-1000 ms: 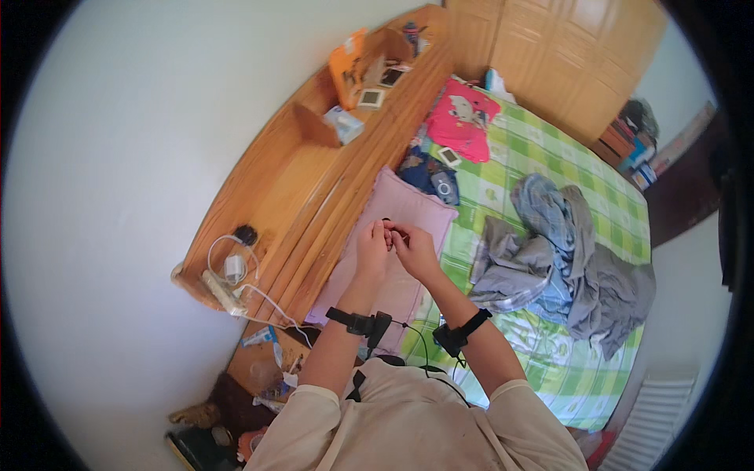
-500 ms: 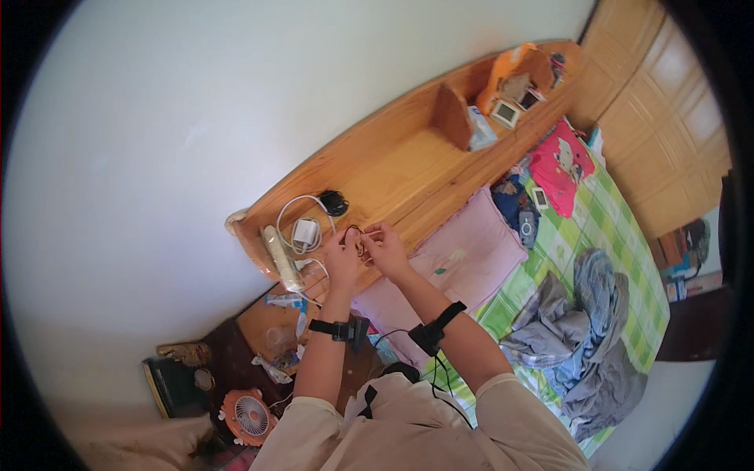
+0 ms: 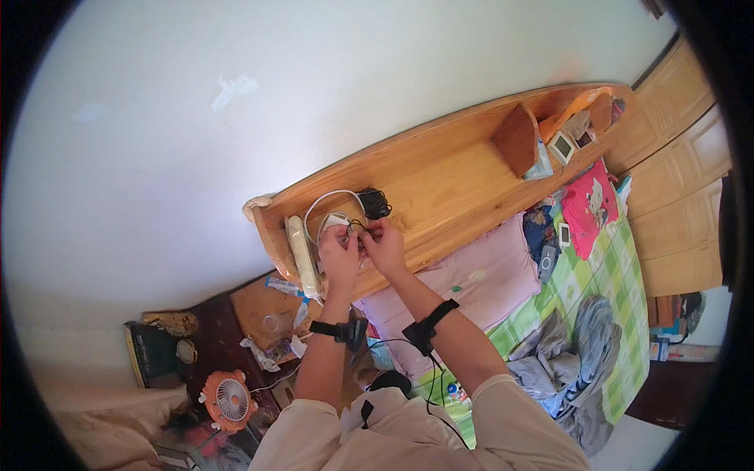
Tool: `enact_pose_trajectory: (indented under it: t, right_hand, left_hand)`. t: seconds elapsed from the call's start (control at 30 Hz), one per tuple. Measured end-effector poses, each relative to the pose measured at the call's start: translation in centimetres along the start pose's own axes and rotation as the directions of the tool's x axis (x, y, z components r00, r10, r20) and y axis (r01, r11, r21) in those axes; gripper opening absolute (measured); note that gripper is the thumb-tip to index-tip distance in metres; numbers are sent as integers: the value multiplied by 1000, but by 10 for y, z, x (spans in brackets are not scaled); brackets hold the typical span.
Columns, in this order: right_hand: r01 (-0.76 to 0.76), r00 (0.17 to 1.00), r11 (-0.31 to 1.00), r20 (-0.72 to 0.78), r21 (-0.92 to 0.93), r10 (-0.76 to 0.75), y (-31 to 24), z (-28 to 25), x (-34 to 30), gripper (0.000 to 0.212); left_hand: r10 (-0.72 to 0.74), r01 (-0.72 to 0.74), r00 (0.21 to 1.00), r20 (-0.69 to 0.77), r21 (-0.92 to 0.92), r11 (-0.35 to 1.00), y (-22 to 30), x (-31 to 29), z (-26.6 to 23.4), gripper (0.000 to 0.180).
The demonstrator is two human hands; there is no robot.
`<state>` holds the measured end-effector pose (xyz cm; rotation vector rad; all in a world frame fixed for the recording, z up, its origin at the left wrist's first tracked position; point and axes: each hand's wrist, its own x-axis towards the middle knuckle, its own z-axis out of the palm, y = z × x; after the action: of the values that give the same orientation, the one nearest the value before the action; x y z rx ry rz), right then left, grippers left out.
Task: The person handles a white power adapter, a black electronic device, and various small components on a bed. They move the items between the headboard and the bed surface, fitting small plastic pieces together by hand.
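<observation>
My left hand [image 3: 339,253] and my right hand [image 3: 385,246] are close together above the left end of the wooden headboard shelf. Between their fingertips is a thin dark cord [image 3: 358,225], bent into a small loop; both hands pinch it. Fingers cover part of it, and its ends cannot be made out. Just beyond my left fingers sits a white charger [image 3: 335,220] with a looped white cable [image 3: 312,207]. A coiled black cord [image 3: 375,203] lies on the shelf beyond my right hand. A long pale power strip [image 3: 302,253] rests left of my left hand.
A pink pillow [image 3: 471,271] and green checked bedding [image 3: 609,271] lie to the right, with crumpled grey clothes [image 3: 561,365] on top. An orange fan [image 3: 228,399] stands at lower left. An upright shelf divider [image 3: 518,140] rises farther right.
The whole view has turned, so the shelf and bed sit lower and more to the right. My hands still pinch the cord, now nearer the charger and partly covering it.
</observation>
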<state>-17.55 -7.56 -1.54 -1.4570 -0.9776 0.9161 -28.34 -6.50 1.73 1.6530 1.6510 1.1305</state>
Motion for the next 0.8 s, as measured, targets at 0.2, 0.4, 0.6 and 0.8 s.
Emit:
enact_pose_trajectory:
  t: [0.2,0.4,0.6,0.8]
  right_hand:
    - [70,992,948,-82,-311,-100,-10,2,-1,18]
    - [155,977,879,-60,-451,-203,-17,-1,-2,18]
    - [113,987,836,-33,-537,-155,-29,5,-7,24]
    - [155,985,808,24,-568,-172,-19,1,-7,29]
  left_hand:
    - [90,-99,995,48,248,964,7,-7,-14,35]
    - [-16,-64,984,177,440,896,28,-6,-20,41]
    - [-81,-62,971,225,564,823,26,-5,-18,50]
    - [-49,-49,984,170,531,846,22,-9,-10,51]
